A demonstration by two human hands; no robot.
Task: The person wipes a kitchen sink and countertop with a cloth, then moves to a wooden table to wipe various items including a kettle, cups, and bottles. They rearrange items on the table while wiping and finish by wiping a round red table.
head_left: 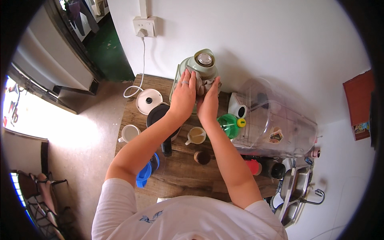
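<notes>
Head view looks straight down on a wooden table against a white wall. At about twelve o'clock on the table stands a pale green thermos jug with a shiny metal cap, upright. Both hands are on it — the left hand, ring on one finger, lies flat against the jug's near side, and the right hand presses a greyish cloth to the body just beside it. Fingers of both are spread and laid on, not curled round; neither is clamped on the jug.

Judging by this, the step in hand is wiping the jug's outside. A further pass would call for the left hand to steady the jug while the cloth travels, minding the cup at six o'clock and the clear water bottle at three.
</notes>
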